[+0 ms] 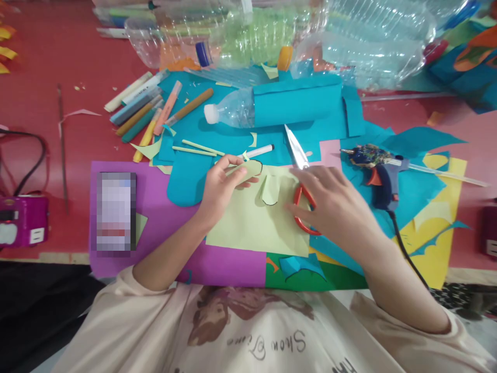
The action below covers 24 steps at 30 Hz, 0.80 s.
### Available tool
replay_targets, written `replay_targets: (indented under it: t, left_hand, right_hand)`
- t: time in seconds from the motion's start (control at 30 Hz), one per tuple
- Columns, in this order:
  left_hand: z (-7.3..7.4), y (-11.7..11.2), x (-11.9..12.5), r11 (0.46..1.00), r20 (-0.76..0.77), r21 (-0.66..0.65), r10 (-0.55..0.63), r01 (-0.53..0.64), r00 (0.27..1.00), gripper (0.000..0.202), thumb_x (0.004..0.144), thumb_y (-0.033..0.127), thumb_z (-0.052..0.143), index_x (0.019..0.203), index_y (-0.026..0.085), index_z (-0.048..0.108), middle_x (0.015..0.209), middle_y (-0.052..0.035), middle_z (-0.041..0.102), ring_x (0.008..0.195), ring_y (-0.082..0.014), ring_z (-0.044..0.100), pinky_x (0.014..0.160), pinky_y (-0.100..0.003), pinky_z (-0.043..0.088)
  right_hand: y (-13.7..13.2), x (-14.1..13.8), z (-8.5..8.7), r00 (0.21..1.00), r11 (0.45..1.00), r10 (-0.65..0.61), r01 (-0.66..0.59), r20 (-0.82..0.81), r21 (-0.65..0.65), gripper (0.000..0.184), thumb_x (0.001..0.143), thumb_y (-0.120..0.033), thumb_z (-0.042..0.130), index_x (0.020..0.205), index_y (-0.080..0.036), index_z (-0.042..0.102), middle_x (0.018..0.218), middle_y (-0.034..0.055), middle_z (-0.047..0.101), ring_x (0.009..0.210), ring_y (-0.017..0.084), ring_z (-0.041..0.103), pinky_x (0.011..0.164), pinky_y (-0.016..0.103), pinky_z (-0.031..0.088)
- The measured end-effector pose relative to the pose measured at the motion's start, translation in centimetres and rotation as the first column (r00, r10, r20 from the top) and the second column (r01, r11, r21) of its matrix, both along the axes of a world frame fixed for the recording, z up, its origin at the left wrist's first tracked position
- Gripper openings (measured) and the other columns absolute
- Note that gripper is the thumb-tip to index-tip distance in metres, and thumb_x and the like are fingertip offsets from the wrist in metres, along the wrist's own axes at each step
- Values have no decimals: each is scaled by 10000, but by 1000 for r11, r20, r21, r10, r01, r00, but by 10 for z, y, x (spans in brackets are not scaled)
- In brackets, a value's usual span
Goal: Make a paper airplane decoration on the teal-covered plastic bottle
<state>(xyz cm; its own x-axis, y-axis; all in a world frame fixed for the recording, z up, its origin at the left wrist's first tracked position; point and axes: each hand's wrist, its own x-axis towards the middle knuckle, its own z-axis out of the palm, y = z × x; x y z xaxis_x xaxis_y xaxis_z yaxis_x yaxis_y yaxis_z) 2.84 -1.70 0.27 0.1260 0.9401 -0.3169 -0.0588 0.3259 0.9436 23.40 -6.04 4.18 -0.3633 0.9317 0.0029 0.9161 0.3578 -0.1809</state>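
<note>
My left hand is closed in a pinch on a pale green paper cutout with a rounded, black-outlined end. Below it lies a larger pale green sheet. A second small cutout, also rounded and edged in black, rests on that sheet, slightly curled. My right hand is over the red-handled scissors, its thumb and fingers apart and slightly blurred. The scissors' blades point away from me, and the hand hides part of their pivot and handles.
Beyond my hands lies a plastic bottle wrapped in blue paper. A glue gun sits at right, its cord trailing forward. Markers lie at back left, a phone on purple paper. Clear plastic bottles line the back.
</note>
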Motion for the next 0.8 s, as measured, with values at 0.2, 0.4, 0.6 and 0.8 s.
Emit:
replay_targets:
  t: [0.2,0.4,0.6,0.8]
  left_hand:
    - [-11,2,-4,974,54,224,14,-25,998,235,730,429,759,726,227,638,1118,-28,678,1137,-188,623,916,-302,519]
    - [-14,3,-4,985,129,167,12,-34,992,338,631,523,827,626,231,658,1072,-40,642,1027,-211,617,775,-306,529]
    - [-8,0,-4,980,116,172,-117,96,986,228,803,403,588,707,215,674,798,-37,643,776,-159,595,717,-280,509]
    - [-6,-4,1,961,-61,181,-202,209,978,325,704,405,787,854,214,571,788,6,631,651,-106,581,619,-217,497]
  right_hand:
    - [24,-15,-26,946,982,53,-108,-321,-156,289,857,-166,509,1114,-197,635,1118,143,684,1027,311,624,864,453,505]
    - [38,-20,-22,684,904,-374,120,-626,-410,151,908,-311,486,877,-201,585,669,13,596,602,162,573,545,278,412]
    - [33,-29,-37,517,918,-382,113,-766,-381,71,808,-274,557,776,-228,514,651,-28,529,605,135,544,563,277,441]
    - [30,-32,-40,415,909,-410,110,-812,-403,89,778,-273,603,773,-237,523,703,-21,612,658,151,630,613,301,521]
